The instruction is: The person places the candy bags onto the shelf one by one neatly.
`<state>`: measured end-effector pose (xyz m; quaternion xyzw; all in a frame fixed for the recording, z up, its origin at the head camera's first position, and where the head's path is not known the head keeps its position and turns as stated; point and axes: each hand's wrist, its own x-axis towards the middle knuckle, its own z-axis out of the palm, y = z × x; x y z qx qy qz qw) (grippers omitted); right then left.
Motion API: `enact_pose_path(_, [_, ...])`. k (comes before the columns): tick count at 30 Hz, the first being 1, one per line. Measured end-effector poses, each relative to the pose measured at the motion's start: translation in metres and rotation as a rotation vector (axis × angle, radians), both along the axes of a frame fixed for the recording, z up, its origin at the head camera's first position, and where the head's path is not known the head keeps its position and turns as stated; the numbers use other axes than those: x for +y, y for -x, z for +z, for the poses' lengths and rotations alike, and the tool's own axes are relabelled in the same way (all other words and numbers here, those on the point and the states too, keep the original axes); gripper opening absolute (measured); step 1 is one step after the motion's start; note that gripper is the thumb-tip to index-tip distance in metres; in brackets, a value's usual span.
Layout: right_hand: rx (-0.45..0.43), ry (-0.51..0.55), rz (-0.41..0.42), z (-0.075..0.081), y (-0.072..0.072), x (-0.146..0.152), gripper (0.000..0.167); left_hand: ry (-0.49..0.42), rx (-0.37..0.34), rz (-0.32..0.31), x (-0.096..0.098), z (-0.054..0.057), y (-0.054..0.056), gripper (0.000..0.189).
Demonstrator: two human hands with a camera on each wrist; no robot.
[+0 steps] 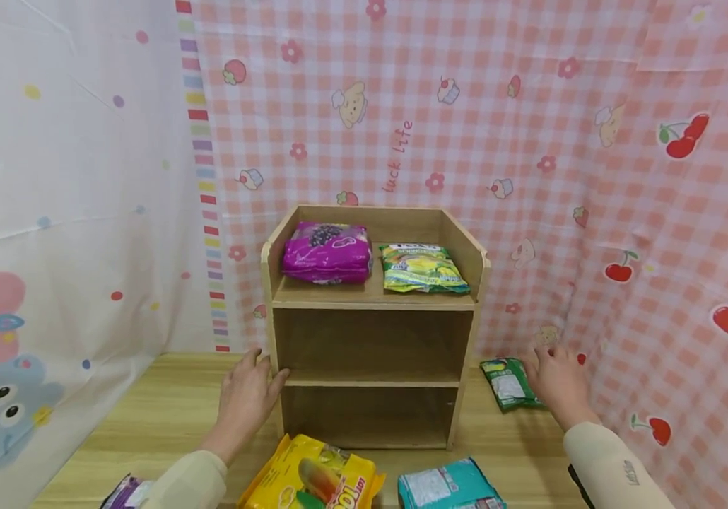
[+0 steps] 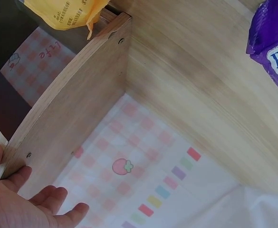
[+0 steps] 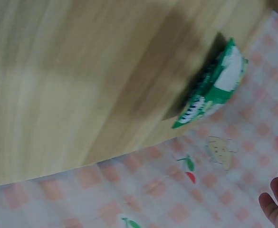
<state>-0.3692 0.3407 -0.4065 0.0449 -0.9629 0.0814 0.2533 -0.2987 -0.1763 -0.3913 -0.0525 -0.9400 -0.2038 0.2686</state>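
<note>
A small wooden shelf unit (image 1: 377, 305) stands in the middle of the head view. My left hand (image 1: 246, 396) holds the front edge of its left side panel (image 2: 72, 90), thumb over the edge toward the inside and index finger on the outer face, the other fingers spread off it. To the right of the shelf lies a green snack packet (image 1: 507, 384) with a white label. Beside that packet is my right hand (image 1: 560, 382), overlapping its right end in the head view. The right wrist view shows the packet (image 3: 215, 88) apart from the loosely bent fingers (image 3: 268, 206).
On the top shelf lie a purple grape packet (image 1: 328, 254) and a yellow-green packet (image 1: 424, 268). A yellow mango packet (image 1: 313, 477) and a teal packet (image 1: 449, 486) lie in front. A purple packet (image 2: 276, 52) is at left. Checked cloth (image 1: 402, 106) hangs behind the table.
</note>
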Motion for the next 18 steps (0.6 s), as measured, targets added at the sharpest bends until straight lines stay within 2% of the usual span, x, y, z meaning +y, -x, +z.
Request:
enact_pose_path(4, [-0.047, -0.068, -0.01, -0.01, 0.002, 0.004, 0.043, 0.007, 0.006, 0.002, 0.0, 0.001, 0.002, 0.046])
enact_pose_path(9, [-0.103, -0.133, 0.035, -0.034, 0.009, 0.001, 0.042, 0.007, 0.007, 0.006, -0.001, 0.001, 0.002, 0.045])
enact_pose_path(13, [-0.153, -0.161, 0.09, -0.051, 0.012, -0.005, 0.043, 0.008, 0.009, 0.007, -0.002, 0.0, 0.002, 0.045])
enact_pose_path(18, [-0.251, -0.145, 0.092, -0.062, 0.009, -0.011, 0.045, 0.004, 0.017, 0.001, 0.0, 0.0, 0.001, 0.045])
